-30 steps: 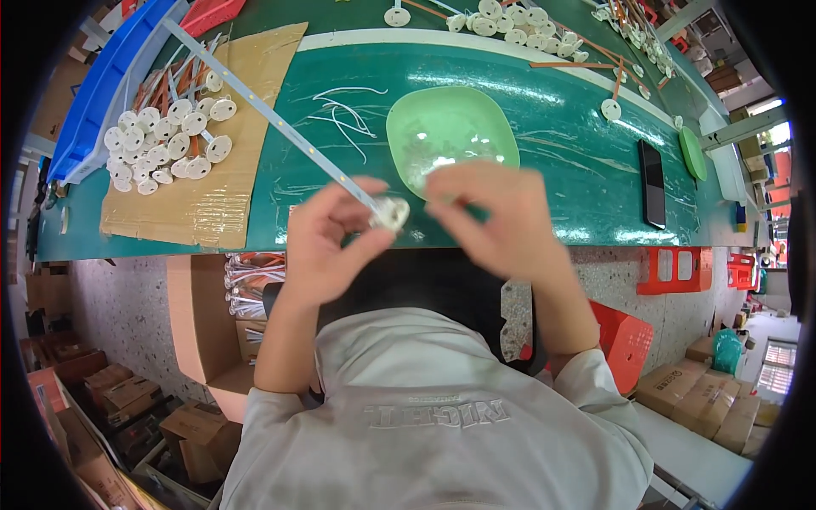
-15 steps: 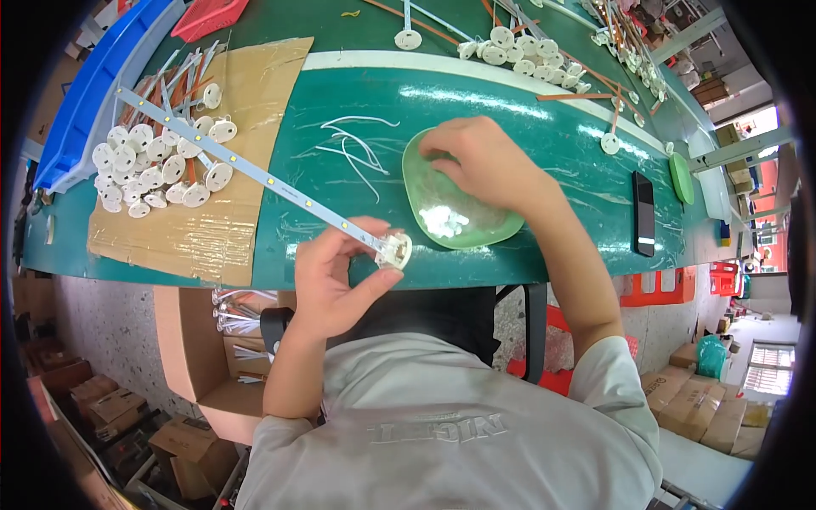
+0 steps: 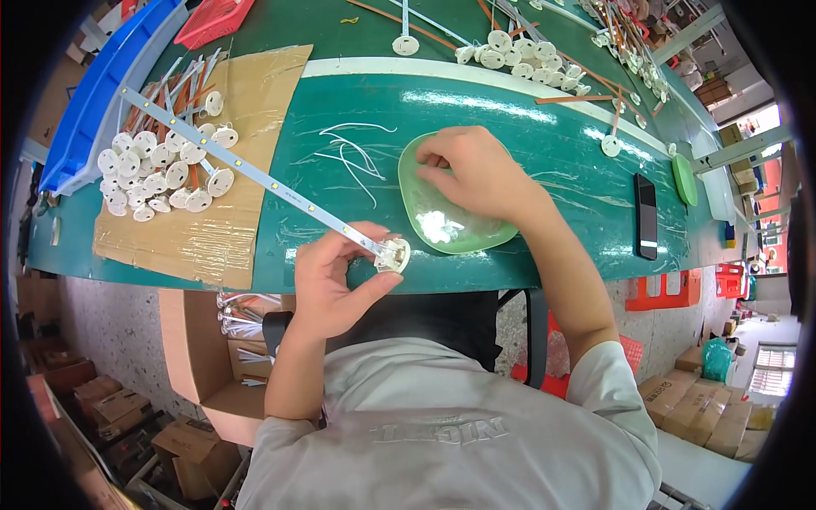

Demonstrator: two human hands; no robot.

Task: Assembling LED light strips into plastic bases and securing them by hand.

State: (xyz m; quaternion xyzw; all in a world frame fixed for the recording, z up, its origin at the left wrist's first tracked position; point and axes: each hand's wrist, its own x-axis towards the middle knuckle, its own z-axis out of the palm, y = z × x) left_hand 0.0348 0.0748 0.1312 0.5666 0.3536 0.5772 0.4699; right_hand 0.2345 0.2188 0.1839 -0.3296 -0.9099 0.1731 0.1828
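Note:
My left hand (image 3: 340,276) grips a long white light strip (image 3: 246,170) near its lower end, where a round white end cap (image 3: 393,254) sits on it. The strip slants up and to the left over the green table mat (image 3: 552,153). My right hand (image 3: 472,174) reaches into a pale green dish (image 3: 429,223) on the mat, fingers curled down onto its far rim area. Small shiny parts lie in the dish beside the hand. Whether the fingers pinch one of them is hidden.
A pile of white round caps (image 3: 157,174) lies on a cardboard sheet (image 3: 212,229) at left, beside a blue bin (image 3: 102,85) and a red basket (image 3: 212,19). Loose white wires (image 3: 348,157) lie mid-mat. More caps (image 3: 518,53) sit at the back, a black phone (image 3: 645,215) at right.
My right hand left the strip's end cap and went forward into the green dish. My left hand kept hold of the strip and lowered it slightly toward the table edge.

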